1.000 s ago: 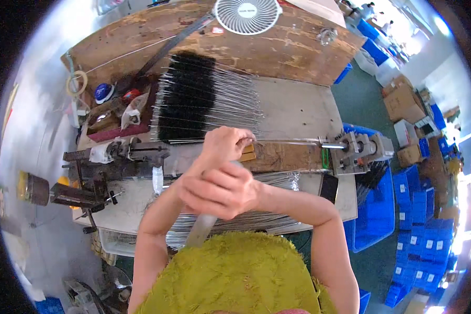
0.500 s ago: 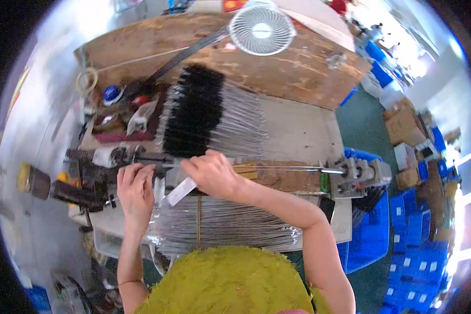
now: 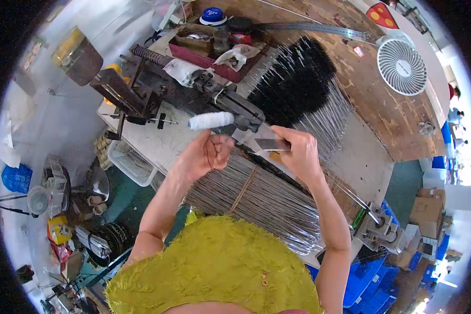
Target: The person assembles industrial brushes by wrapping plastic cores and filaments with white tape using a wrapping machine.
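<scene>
R hand (image 3: 298,152) grips flat metal blade (image 3: 272,144) | L hand (image 3: 206,153) loosely curled, nothing seen in it, by white roll (image 3: 210,120) | risk: blade may slip, nick L fingers; wire bundle (image 3: 256,196) at bench front edge could snag.

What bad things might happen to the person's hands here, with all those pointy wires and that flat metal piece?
The right hand grips a flat metal strip close to the dark machine; its fingers might get pinched or cut on an edge. The left hand hangs just above the bundle of thin wires, whose ends could prick it. The wires lie near the bench edge and might slide off.
</scene>
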Motion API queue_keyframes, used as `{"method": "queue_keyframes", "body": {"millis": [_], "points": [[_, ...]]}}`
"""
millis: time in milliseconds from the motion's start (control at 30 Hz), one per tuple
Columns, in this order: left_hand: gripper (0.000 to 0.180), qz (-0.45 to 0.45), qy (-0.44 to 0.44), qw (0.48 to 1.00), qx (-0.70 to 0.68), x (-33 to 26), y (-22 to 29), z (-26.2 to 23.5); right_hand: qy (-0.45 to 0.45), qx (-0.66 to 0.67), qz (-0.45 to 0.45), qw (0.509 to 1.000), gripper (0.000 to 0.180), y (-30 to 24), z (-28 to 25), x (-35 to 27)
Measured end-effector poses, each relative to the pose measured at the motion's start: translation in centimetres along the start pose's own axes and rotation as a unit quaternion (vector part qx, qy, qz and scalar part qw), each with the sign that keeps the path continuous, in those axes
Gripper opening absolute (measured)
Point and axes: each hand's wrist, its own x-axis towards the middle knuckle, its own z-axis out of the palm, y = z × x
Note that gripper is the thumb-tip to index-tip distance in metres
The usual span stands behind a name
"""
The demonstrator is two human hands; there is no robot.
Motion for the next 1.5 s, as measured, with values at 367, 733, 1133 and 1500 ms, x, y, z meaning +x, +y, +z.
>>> {"method": "queue_keyframes", "body": {"millis": [367,733,1133,1500], "points": [[0.015,-0.117,-0.186,0.966,-0.137,6.1,-4.9,1.1,-0.071,-0.052,0.006,0.996,0.035,-0.8,-1.0,0.4],[0.024,-0.027,0.068,0.87,0.488,4.7,-1.9,2.4,-0.055,-0.124,-0.179,0.974,0.046,-1.5,2.1,-3.2],[0.026,0.012,0.383,0.86,0.337,-7.0,8.6,-4.0,0.008,-0.238,0.039,0.97,0.042,2.7,-0.5,-10.6],[0.034,-0.145,0.13,0.933,0.301,-0.7,-1.5,6.1,-0.031,-0.335,0.193,0.922,0.019,1.2,-4.0,-13.5]]}}
